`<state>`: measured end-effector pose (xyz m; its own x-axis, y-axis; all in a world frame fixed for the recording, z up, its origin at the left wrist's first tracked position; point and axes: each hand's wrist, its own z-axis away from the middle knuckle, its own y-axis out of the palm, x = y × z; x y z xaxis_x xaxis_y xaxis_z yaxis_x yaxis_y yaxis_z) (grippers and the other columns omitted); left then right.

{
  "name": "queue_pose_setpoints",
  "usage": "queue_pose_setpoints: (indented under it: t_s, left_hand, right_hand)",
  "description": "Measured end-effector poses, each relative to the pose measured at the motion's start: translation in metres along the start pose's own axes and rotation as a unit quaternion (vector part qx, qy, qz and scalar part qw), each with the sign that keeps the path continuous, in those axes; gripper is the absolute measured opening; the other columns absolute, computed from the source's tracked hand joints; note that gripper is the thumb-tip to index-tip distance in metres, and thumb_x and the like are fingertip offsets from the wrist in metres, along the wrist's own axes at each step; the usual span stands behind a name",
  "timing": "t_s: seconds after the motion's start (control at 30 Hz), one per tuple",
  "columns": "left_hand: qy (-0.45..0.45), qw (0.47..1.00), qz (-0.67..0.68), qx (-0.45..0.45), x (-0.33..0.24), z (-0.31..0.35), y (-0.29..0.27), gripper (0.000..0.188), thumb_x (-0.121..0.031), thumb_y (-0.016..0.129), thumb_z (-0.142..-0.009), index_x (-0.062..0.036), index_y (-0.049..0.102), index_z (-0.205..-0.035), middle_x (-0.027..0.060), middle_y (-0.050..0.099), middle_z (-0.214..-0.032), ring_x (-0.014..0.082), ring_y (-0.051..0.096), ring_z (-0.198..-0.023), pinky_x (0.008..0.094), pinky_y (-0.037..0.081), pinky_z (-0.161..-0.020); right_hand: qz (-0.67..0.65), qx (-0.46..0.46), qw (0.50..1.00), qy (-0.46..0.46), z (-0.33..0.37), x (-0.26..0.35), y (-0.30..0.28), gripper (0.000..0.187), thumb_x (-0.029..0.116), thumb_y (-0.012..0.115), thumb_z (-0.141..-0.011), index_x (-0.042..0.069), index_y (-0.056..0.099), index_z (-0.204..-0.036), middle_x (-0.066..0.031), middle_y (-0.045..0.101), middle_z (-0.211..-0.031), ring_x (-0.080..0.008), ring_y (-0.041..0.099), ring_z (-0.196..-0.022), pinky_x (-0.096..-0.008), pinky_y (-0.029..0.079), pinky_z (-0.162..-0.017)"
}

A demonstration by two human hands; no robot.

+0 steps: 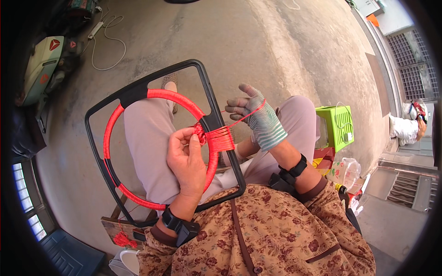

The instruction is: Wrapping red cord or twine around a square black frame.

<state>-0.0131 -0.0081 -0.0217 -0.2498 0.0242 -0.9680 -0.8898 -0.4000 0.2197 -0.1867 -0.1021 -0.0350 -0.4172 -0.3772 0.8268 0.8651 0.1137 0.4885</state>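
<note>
A black frame (209, 87) with rounded corners rests over my lap, tilted. Inside it sits a ring (107, 138) wound with glossy red cord. On its right side, a band of red cord wraps (221, 139) joins the ring to the frame's side bar. My left hand (188, 158), bare, pinches a small bunch of red cord (200, 133) beside that band. To its right my right hand (260, 118), in a grey glove with green and white stripes, holds a taut red strand (246, 116) running from the band and across the hand. Its fingers are partly bent.
A green plastic stool (338, 128) stands by my right knee, with a clear plastic bag (347, 171) nearer me. A bundle of red cord (123, 239) hangs from a wooden piece (109, 228) at lower left. Beyond are a scooter (43, 69) and a power strip (95, 30).
</note>
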Motion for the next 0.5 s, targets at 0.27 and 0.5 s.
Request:
queue_pose_setpoints:
  t_s: [0.27,0.5]
  left_hand:
    - [0.279,0.93,-0.23,-0.068,-0.011,0.006,-0.002,0.012,0.003,0.059,-0.084,0.0002,0.058,-0.096,0.0115,0.058,-0.091,0.0223,0.058,-0.079,0.0303,0.048,-0.072]
    - [0.361,0.892,-0.272,0.018,-0.025,0.017,0.002,0.018,0.003,0.064,-0.08,-0.0006,0.059,-0.097,0.0134,0.06,-0.088,0.0284,0.06,-0.081,0.0351,0.049,-0.074]
  right_hand:
    - [0.446,0.084,0.862,-0.226,0.038,0.025,0.046,0.068,0.02,0.075,-0.07,0.002,0.046,-0.129,-0.019,0.048,-0.13,-0.034,0.046,-0.123,-0.0408,0.04,-0.1]
    - [0.625,0.153,0.685,-0.343,0.027,0.015,0.058,0.053,0.02,0.075,-0.065,0.014,0.06,-0.116,-0.0198,0.048,-0.129,-0.0425,0.042,-0.123,-0.0479,0.037,-0.101]
